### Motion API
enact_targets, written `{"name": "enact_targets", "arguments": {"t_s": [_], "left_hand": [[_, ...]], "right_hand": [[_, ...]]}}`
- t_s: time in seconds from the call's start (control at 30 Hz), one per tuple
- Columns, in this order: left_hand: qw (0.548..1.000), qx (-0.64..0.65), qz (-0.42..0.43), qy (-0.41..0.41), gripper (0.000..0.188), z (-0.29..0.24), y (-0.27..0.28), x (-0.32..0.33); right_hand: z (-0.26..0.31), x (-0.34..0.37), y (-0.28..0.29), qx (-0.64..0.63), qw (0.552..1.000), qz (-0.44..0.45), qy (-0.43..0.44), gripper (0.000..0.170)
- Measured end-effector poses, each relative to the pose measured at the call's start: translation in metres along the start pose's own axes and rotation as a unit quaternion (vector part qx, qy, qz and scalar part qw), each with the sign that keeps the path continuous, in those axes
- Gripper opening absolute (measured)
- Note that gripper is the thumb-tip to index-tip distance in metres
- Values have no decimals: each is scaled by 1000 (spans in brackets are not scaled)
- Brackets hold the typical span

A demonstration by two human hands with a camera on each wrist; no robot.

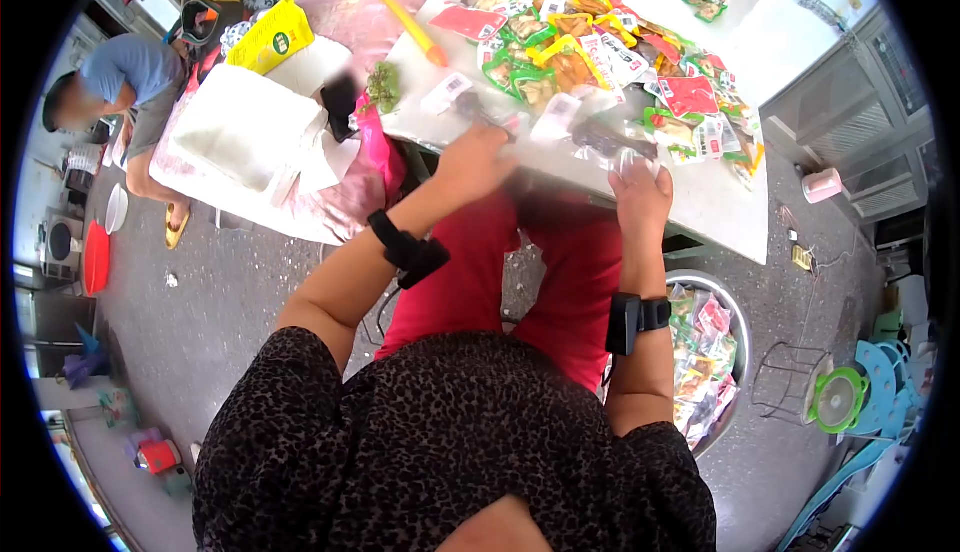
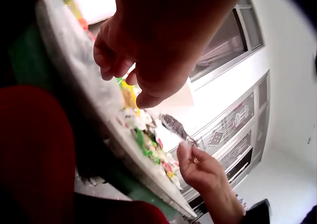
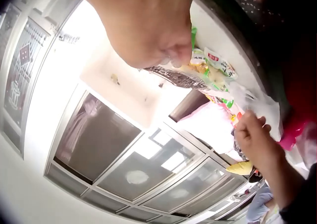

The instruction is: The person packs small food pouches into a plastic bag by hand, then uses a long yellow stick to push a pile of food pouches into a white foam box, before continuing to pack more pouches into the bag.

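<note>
In my right hand (image 1: 642, 195) I pinch the edge of a clear plastic pouch (image 1: 610, 140) with long, dark contents. From the right wrist view, this dark pouch (image 3: 176, 78) stretches away from the fingertips above the table. My left hand (image 1: 472, 164) is at the table's front edge, its fingers curled and slightly blurred. Just beyond it lies another clear pouch (image 1: 447, 93) with a white label and dark contents. Clear plastic (image 3: 257, 107) shows right at the left fingertips in the right wrist view; I cannot tell whether they grip it.
Colourful snack packets (image 1: 575, 47) are heaped across the white table (image 1: 730, 222). A metal basin (image 1: 745, 342) full of packets stands on the floor to the right. At left are a white cloth (image 1: 235, 137), a yellow bag (image 1: 275, 37) and a seated person (image 1: 130, 82).
</note>
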State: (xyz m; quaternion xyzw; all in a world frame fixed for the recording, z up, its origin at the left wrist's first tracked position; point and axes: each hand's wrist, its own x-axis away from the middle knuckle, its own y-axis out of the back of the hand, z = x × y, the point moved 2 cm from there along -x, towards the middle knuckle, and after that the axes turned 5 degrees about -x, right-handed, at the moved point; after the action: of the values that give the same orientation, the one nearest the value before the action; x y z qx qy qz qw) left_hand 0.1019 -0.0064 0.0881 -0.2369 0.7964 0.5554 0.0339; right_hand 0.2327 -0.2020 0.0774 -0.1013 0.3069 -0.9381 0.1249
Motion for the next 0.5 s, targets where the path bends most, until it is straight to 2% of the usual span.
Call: {"name": "enact_targets", "arguments": {"t_s": [0.1,0.27,0.4,0.5], "left_hand": [[994,-43,77,70,32,-5,-14,15],[996,-15,34,79,22,17,-43,9],[993,69,17,95,19,13,-36,-1],[994,96,-12,45,18,10,-35,-8]], "right_hand": [[-6,8,16,-56,997,-16,-40,15],[-13,23,19,-58,996,-2,-61,14],[-21,29,12,-66,996,13,-59,10],[-26,28,3,-60,996,20,-63,9]]}}
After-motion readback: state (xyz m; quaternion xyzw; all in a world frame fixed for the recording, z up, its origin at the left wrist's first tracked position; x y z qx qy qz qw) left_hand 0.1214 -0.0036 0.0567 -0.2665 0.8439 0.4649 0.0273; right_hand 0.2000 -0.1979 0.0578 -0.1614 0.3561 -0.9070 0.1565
